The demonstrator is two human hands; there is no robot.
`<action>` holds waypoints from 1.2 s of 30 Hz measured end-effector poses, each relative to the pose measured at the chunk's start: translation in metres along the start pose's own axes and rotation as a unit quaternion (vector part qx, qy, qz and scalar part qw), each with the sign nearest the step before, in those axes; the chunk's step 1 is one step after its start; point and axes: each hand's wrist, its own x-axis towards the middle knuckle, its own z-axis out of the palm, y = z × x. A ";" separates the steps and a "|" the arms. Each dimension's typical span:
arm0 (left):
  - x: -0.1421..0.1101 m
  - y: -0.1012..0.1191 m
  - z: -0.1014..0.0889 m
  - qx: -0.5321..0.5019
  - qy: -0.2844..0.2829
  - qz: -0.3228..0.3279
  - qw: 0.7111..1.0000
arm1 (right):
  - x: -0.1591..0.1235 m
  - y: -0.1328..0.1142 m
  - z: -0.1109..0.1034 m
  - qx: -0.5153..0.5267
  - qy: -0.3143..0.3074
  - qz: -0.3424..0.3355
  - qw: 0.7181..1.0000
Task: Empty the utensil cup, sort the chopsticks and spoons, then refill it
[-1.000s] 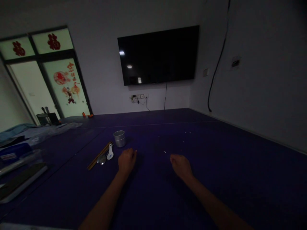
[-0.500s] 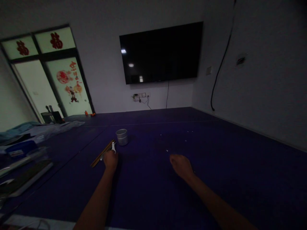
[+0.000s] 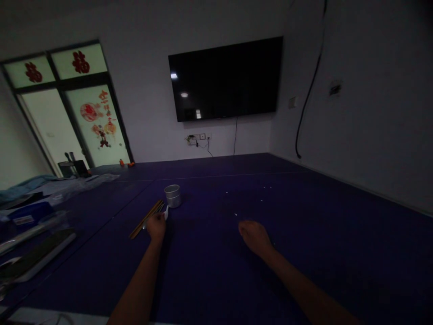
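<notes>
Left hand [image 3: 156,226]: fingers pinched on white spoon [image 3: 167,211] | metal cup [image 3: 173,197]: 1 o'clock of that hand | right hand [image 3: 254,236]: curled into a fist, contents hidden

The white soup spoon [image 3: 166,212] is tilted in the left hand [image 3: 157,226], partly hidden. Brown chopsticks [image 3: 142,224] lie slanting beside this hand; a silvery metal cup [image 3: 173,197] stands upright beyond it.

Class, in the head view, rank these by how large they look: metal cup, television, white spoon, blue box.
1. Television
2. Blue box
3. Metal cup
4. White spoon, judged by its visible part; the left hand hides some of it.
</notes>
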 end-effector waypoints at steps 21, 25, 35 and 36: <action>-0.003 0.004 -0.003 0.149 -0.041 0.043 0.987 | 0.000 -0.001 -0.006 0.009 -0.019 -0.007 1.000; -0.002 0.004 -0.008 0.178 -0.004 0.047 0.983 | 0.000 0.002 -0.006 0.009 -0.019 -0.010 1.000; 0.001 -0.002 -0.006 0.194 -0.052 0.040 0.979 | -0.001 0.001 -0.006 0.005 -0.025 -0.006 1.000; 0.001 -0.002 -0.006 0.195 -0.054 0.041 0.978 | -0.001 0.001 -0.006 0.003 -0.026 -0.006 1.000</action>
